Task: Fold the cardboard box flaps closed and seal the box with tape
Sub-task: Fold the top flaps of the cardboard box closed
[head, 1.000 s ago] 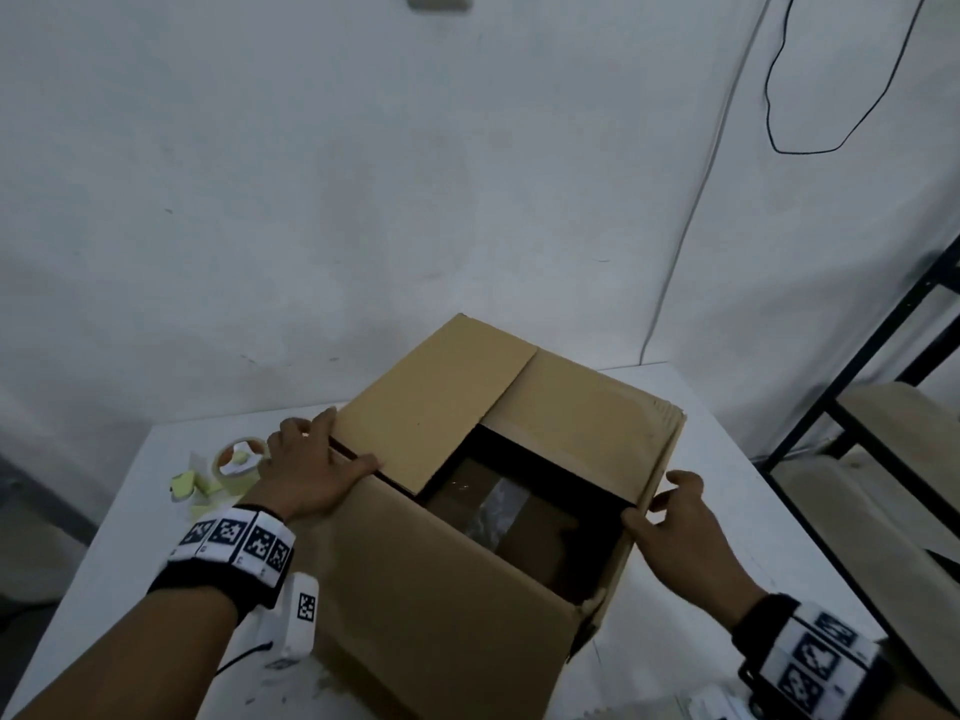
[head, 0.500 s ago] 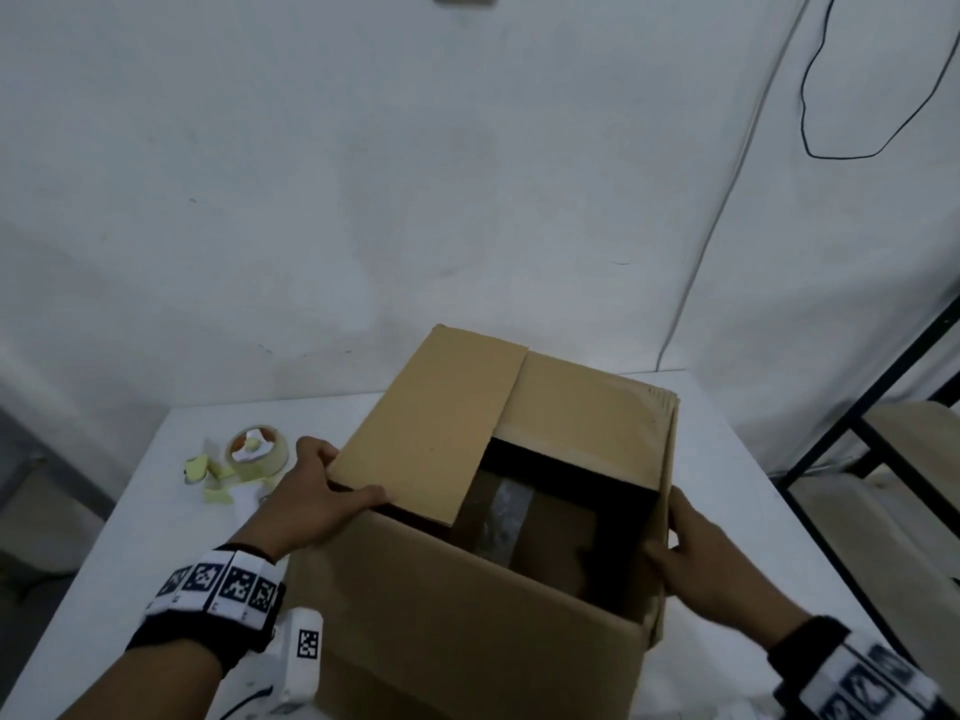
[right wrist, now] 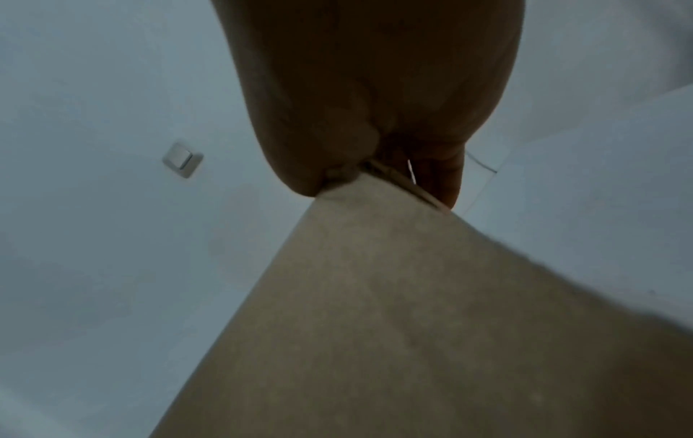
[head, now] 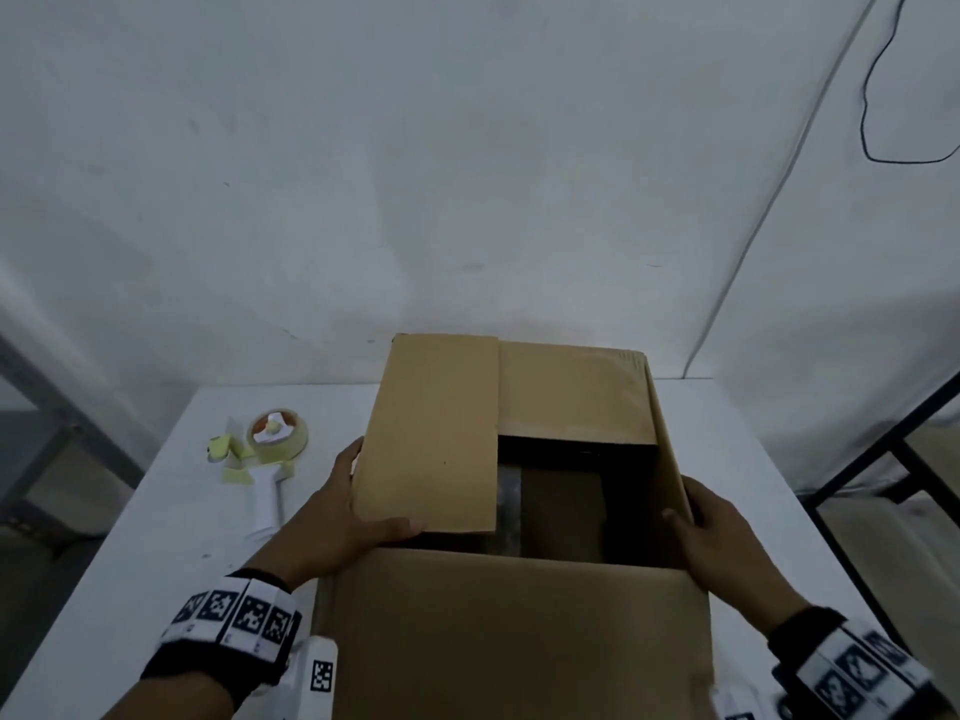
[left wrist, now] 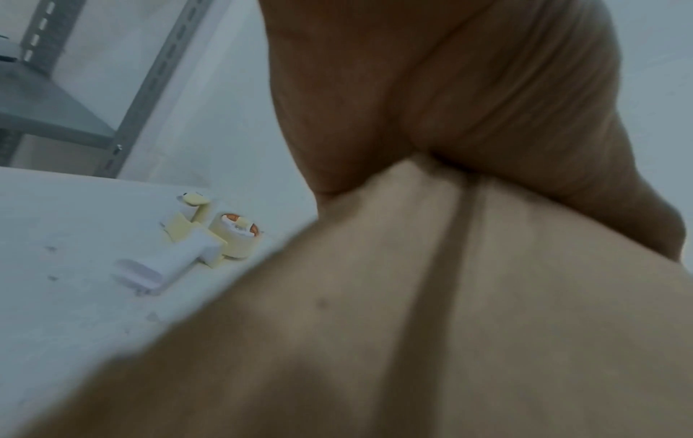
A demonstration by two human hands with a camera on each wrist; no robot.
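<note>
With the left flap (head: 431, 433) now folded flat under the gripping left hand (head: 337, 517), the right hand (head: 722, 537) clasps the upright right flap (head: 670, 433), closing the box (head: 519, 641).

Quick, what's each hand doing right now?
Left hand: grips the left flap, thumb on top.
Right hand: grips the right flap by its edge.

Your head camera looks down from above the cardboard box (head: 519, 641), facing the wall behind it. Your left wrist camera sits close against the box's left side, looking up along the hand; your right wrist camera does likewise on its right. All three share the box.
</note>
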